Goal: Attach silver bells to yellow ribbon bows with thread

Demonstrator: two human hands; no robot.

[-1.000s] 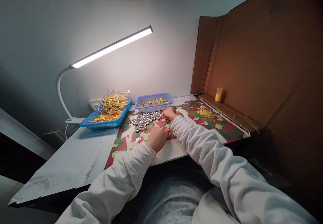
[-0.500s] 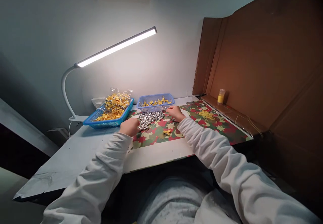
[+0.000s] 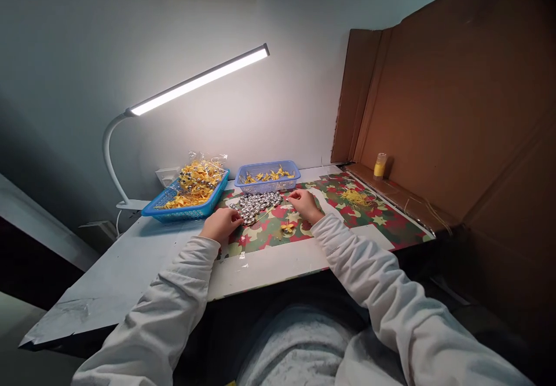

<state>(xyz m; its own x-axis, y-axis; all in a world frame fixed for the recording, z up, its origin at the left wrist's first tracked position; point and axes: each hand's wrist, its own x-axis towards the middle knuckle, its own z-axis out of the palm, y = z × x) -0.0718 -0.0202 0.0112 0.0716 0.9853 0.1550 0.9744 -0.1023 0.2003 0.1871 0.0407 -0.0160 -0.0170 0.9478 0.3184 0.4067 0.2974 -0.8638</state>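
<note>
A pile of shiny silver beads [image 3: 256,203] lies on the camouflage-patterned mat [image 3: 260,241]. My left hand [image 3: 221,224] is at the left edge of the pile, its fingers bent and close together; what they hold, if anything, is too small to make out. To the right of the beads, my right hand [image 3: 304,203] pinches something tiny that I cannot make out. A yellow ribbon piece [image 3: 287,228] rests on the mat between the hands, nearer to me than the beads.
Behind the beads stands a blue basket [image 3: 267,186] with yellow pieces. A fuller blue basket [image 3: 186,215] is at the left, beside the lit lamp [image 3: 200,80]. Yellow strands [image 3: 357,197] and a small bottle [image 3: 380,166] are at the right, near a cardboard wall [image 3: 456,96].
My left hand has shifted slightly left, and its fingers now show more. My right hand has moved a little toward me and right, uncovering more of the mat's right part.
</note>
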